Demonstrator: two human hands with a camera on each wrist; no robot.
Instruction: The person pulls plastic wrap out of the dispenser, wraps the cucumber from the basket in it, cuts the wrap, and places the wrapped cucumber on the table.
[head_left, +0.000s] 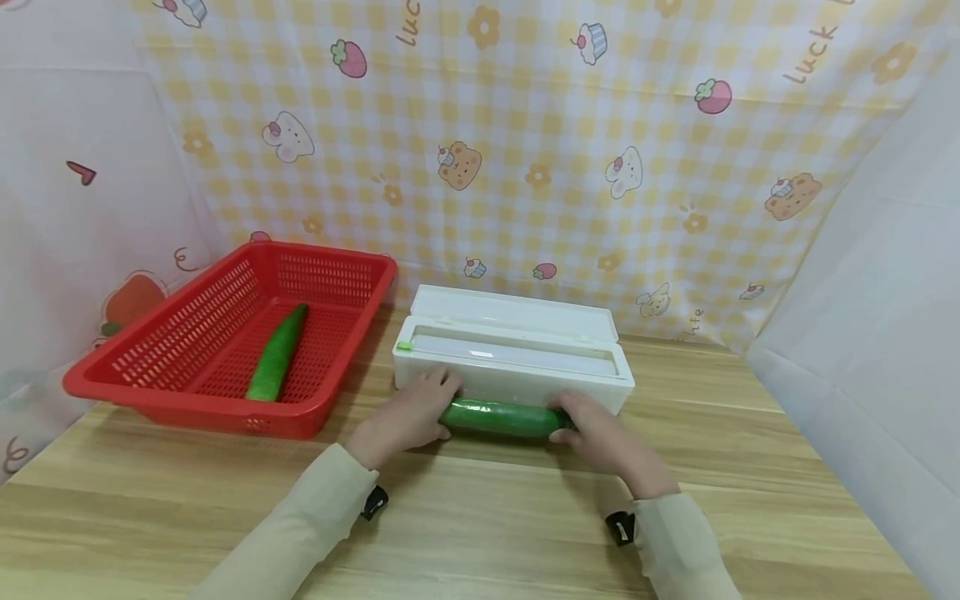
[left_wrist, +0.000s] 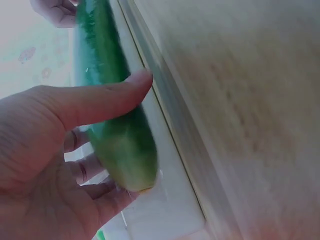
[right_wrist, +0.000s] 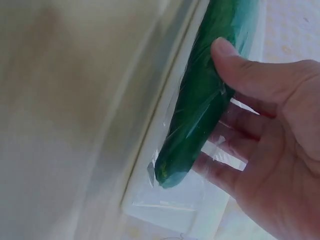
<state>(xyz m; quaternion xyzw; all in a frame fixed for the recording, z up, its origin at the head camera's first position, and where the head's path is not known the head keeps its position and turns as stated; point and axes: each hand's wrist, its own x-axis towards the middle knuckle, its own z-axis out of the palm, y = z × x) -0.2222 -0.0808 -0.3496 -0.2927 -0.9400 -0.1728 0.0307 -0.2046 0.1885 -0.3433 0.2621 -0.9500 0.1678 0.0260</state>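
Note:
A green cucumber (head_left: 504,417) lies sideways along the front of a white cling film dispenser (head_left: 517,382). Glossy clear film (right_wrist: 187,192) clings round it and juts loosely past its right end. My left hand (head_left: 412,410) grips the left end, thumb on the near side and fingers behind, as the left wrist view shows. At the other end my right hand (head_left: 597,429) holds the cucumber the same way. The dispenser's lid (head_left: 517,313) stands up at the back, and a green slider (head_left: 405,345) sits at its left edge.
To the left stands a red plastic basket (head_left: 330,408) with a second cucumber (head_left: 277,354) in it. Everything rests on a wood-grain table (head_left: 480,533). A patterned curtain (head_left: 517,208) hangs behind, and pale cloth flanks both sides.

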